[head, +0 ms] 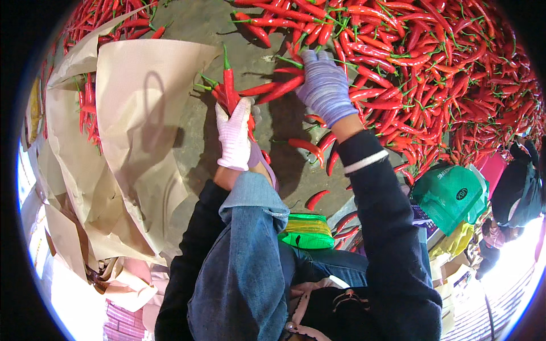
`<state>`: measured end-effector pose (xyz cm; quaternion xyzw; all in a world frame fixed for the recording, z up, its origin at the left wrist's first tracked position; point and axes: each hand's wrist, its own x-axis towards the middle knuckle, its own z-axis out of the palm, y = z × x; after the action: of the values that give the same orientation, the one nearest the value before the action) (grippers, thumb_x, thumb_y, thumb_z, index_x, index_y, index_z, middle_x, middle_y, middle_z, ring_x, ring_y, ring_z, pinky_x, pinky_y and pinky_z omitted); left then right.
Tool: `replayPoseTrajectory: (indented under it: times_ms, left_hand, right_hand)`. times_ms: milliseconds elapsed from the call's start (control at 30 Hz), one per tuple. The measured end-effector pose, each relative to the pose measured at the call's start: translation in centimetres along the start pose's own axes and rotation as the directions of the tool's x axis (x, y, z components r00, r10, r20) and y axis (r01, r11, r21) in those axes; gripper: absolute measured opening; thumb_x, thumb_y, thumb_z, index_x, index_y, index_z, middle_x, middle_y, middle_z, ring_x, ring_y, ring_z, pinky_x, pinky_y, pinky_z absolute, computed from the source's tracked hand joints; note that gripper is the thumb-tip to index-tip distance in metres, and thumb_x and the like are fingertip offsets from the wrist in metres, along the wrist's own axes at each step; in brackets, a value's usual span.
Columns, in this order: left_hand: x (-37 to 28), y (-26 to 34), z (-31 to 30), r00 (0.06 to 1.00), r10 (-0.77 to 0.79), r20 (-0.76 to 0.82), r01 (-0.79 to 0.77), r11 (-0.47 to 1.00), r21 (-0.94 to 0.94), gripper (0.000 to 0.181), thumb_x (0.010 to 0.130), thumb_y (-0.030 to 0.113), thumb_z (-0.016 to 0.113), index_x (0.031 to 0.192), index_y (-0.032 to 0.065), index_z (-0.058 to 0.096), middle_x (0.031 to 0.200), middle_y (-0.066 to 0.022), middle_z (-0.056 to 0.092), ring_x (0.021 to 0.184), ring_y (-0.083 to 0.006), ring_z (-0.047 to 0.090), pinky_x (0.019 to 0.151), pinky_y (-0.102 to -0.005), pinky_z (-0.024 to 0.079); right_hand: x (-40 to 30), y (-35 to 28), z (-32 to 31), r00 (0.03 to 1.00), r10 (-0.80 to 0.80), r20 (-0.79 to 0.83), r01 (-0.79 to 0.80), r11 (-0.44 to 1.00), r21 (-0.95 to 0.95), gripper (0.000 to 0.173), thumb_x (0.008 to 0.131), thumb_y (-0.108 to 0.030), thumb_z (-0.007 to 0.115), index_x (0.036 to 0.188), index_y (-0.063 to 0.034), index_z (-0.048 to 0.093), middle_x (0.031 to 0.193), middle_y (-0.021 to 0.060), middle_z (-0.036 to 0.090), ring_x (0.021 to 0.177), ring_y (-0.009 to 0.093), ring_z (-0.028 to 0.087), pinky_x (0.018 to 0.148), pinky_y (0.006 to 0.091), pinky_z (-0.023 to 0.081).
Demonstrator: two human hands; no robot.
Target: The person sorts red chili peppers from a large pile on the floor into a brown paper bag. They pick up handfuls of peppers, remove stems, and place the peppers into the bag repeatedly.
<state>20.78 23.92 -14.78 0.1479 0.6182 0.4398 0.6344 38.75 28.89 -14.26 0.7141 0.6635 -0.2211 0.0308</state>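
My left hand (pixel 234 135), in a white knit glove, is closed around a small bunch of red chilli peppers (pixel 230 87). Their green stems point up and away from me. At the near edge of a large heap of red chilli peppers (pixel 409 64) is my right hand (pixel 324 85), in a striped purple-grey glove. Several chilli peppers (pixel 282 89) stick out to the left from beneath its curled fingers. The glove hides where the fingertips meet them. Loose chillies (pixel 306 146) lie on the floor (pixel 256 55) below this hand.
A large brown paper sheet (pixel 128 85), folded upright, stands at the left with chillies (pixel 88 106) inside. More chillies (pixel 128 17) lie behind it. By my legs is a green and yellow bundle (pixel 308 230). A green bag (pixel 448 196) rests at the right, with a person (pixel 518 183) beyond.
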Motion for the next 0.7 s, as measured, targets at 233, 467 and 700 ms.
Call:
replayPoseTrajectory:
  times_ms: [233,467,700]
  left_hand:
    - [1.4,-1.3,-0.1,0.994,0.108,0.014,-0.109,0.983,0.149,0.041,0.08,0.004,0.061,0.116,0.0065,0.041,0.083,-0.0024,0.051,0.059,-0.0075,0.047,0.047,-0.0227,0.041]
    - [0.2,0.6,0.3,0.979,-0.058,0.198,0.064,0.998,-0.026,0.047,0.079,0.001,0.06,0.121,0.0081,0.04,0.092,-0.0029,0.052,0.07,-0.0107,0.053,0.059,-0.0241,0.045]
    - [-0.8,0.5,1.9,0.979,-0.022,0.203,0.012,0.999,0.047,0.039,0.077,0.002,0.065,0.111,0.0066,0.045,0.09,-0.0011,0.055,0.073,-0.0102,0.054,0.063,-0.0247,0.048]
  right_hand:
    - [-0.3,-3.8,2.0,0.994,-0.063,0.089,0.038,0.966,0.255,0.056,0.067,-0.024,0.068,0.118,-0.0104,0.048,0.11,0.0146,0.054,0.102,0.032,0.054,0.085,0.0403,0.045]
    - [-4.3,-2.3,2.0,0.952,-0.165,0.259,0.032,0.892,0.451,0.047,0.071,-0.021,0.063,0.113,-0.006,0.049,0.093,0.0217,0.061,0.09,0.037,0.058,0.077,0.0428,0.047]
    - [-7.3,-5.0,0.5,0.975,-0.09,0.204,0.041,0.971,0.235,0.06,0.068,-0.023,0.066,0.12,-0.0047,0.043,0.104,0.0161,0.055,0.098,0.033,0.054,0.082,0.0406,0.046]
